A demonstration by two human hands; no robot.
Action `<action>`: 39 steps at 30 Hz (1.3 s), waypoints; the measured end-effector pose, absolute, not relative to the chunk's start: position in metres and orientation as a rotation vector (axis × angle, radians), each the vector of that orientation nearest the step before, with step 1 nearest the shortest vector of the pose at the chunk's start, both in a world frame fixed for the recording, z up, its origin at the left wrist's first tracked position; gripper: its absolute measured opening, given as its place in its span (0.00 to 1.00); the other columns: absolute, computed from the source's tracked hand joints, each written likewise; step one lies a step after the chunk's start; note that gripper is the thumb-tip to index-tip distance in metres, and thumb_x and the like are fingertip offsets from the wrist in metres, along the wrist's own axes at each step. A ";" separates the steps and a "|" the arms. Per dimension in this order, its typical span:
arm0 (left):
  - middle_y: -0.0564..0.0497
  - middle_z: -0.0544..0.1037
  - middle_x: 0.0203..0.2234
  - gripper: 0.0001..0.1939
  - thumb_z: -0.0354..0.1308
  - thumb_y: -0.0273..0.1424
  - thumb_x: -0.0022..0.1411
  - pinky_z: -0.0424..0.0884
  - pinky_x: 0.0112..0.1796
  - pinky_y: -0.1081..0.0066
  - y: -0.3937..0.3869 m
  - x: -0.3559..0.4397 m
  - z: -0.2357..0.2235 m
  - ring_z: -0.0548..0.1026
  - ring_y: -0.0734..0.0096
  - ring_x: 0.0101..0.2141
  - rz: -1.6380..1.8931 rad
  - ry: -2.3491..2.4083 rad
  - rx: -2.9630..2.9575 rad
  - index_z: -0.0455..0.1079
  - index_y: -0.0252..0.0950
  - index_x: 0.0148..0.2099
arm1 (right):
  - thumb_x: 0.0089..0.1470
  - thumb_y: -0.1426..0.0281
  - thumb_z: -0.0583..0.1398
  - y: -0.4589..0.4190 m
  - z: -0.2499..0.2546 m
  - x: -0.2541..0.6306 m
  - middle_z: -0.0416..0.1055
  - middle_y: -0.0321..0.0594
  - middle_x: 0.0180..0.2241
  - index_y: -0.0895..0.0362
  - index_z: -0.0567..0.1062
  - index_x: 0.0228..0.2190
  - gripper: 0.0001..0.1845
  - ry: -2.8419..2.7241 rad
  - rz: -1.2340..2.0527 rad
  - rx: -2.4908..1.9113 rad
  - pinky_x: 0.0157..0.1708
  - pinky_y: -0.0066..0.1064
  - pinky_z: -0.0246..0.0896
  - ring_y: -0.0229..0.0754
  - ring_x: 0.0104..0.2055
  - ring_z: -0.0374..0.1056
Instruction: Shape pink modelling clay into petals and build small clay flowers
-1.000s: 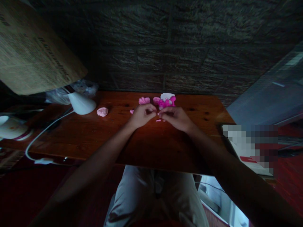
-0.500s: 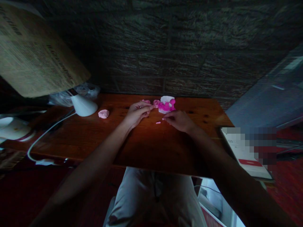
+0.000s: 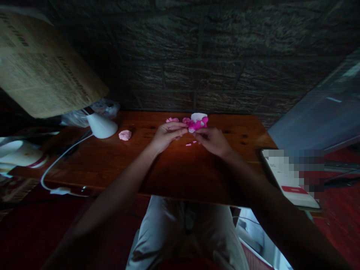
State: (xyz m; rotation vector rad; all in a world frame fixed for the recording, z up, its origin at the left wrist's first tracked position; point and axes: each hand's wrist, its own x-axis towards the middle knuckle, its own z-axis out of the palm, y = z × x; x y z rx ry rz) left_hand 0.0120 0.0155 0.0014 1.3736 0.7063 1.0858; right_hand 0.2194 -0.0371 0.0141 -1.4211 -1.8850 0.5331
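My left hand [image 3: 170,135] is closed in a pinch, thumb against fingers, above the wooden table. Opposite it my right hand [image 3: 211,140] also pinches, its fingertips close to those of the left. What either pinch holds is too small to make out. Just beyond the fingertips lie bright magenta clay-like shapes [image 3: 204,121] on a white sheet [image 3: 199,116]. Pink clay-like pieces [image 3: 172,120] sit behind my left hand. Two small pink bits [image 3: 188,144] lie on the wood below the hands. Farther left is a pale pink crumpled lump [image 3: 125,135].
A lamp with a white base [image 3: 101,126] and printed paper shade [image 3: 50,71] stands at the left, its white cord [image 3: 52,168] hanging over the edge. The wooden table [image 3: 180,172] meets a dark brick wall [image 3: 180,71]. A white booklet-like item [image 3: 284,176] is at right.
My right hand has lifted away from a small pink bit, which stays on the table, and moved up towards my left hand. My left hand has shifted slightly right.
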 end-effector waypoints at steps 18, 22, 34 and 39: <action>0.51 0.83 0.29 0.19 0.80 0.38 0.40 0.79 0.43 0.64 0.013 0.016 0.000 0.80 0.71 0.32 1.091 0.766 1.472 0.80 0.34 0.33 | 0.47 0.59 0.73 -0.037 0.006 0.206 0.84 0.41 0.35 0.53 0.83 0.35 0.15 -1.117 1.516 -1.011 0.37 0.31 0.72 0.41 0.36 0.79; 0.50 0.84 0.30 0.19 0.80 0.38 0.39 0.79 0.41 0.67 0.013 0.015 0.001 0.80 0.71 0.32 1.119 0.772 1.575 0.79 0.34 0.31 | 0.49 0.61 0.73 -0.039 0.008 0.203 0.84 0.41 0.37 0.53 0.83 0.36 0.13 -0.997 1.702 -0.959 0.47 0.36 0.73 0.43 0.42 0.80; 0.44 0.87 0.38 0.20 0.74 0.39 0.55 0.82 0.44 0.64 0.012 0.018 -0.012 0.85 0.64 0.38 1.065 0.623 1.859 0.80 0.33 0.47 | 0.42 0.69 0.76 -0.032 -0.002 0.214 0.84 0.38 0.34 0.53 0.84 0.35 0.15 -0.961 1.695 -0.961 0.55 0.40 0.71 0.40 0.40 0.79; 0.44 0.87 0.41 0.16 0.72 0.35 0.58 0.82 0.45 0.65 0.015 0.015 -0.010 0.85 0.65 0.41 1.086 0.595 1.918 0.80 0.33 0.47 | 0.45 0.73 0.75 -0.034 0.003 0.214 0.84 0.37 0.34 0.53 0.84 0.35 0.13 -0.944 1.686 -0.970 0.54 0.38 0.72 0.39 0.39 0.79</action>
